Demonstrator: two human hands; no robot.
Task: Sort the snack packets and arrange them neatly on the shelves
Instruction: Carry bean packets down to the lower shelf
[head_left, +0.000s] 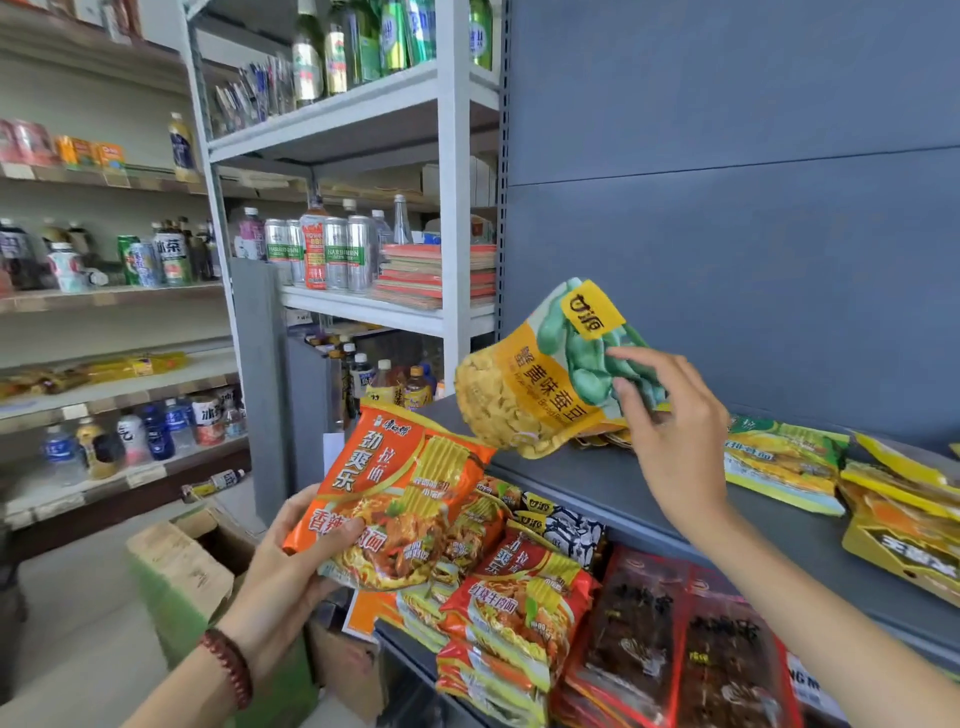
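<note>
**Over the grey shelf (597, 483), near its front lip: bean pouch (550, 374) hanging tilted**

Pouch is hovering low over the board; whether it is touching cannot be told. Right hand (670, 415) is pinching it at the logo end only, thumb and fingers on the upper right edge. Left hand (291, 561), lower down, is gripping an orange noodle packet (400, 499) by one corner, in front of the noodle stack (519, 613) on the shelf below.

Risk: on a one-edge pinch the pouch is liable to swing or slip, landing askew across the lip and sliding onto that stack.

Pouch is showing its print to the camera, long axis running from logo at upper right down to base at lower left.
</note>
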